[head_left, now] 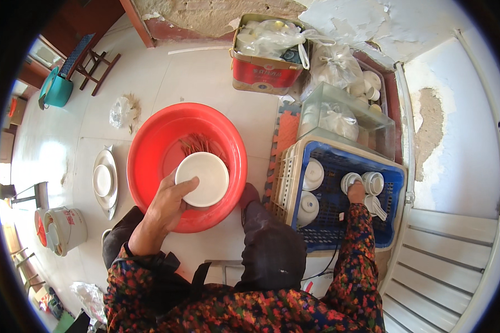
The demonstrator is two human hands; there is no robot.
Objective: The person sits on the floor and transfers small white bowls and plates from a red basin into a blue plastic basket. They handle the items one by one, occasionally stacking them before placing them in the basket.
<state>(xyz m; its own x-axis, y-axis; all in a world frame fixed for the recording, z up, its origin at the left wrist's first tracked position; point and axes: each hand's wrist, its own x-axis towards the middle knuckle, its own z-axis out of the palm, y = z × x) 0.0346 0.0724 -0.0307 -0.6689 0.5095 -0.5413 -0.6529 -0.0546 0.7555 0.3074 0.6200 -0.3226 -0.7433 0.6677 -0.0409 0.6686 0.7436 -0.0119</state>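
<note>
My left hand (171, 195) grips a white bowl (206, 180) by its rim, thumb inside, above a red plastic basin (150, 125). Thin reddish-brown sticks (196, 143) lie in the basin, partly behind the bowl. My right hand (356, 193) reaches into a blue plastic crate (327, 208) and touches a stack of small white cups or bowls (349, 182); whether its fingers grip them is hidden. Beside it are another white stack (373, 183) and white spoons (374, 207). Two lidded-looking white pieces of crockery (313, 174) sit at the crate's left side.
A glass tank (341, 112) stands behind the crate, with a red tin (266, 75) farther back. Left of the basin, a small dish (102, 180) rests on a fish-shaped metal platter (109, 200). White buckets (68, 229) stand at lower left; a radiator (446, 249) is at right.
</note>
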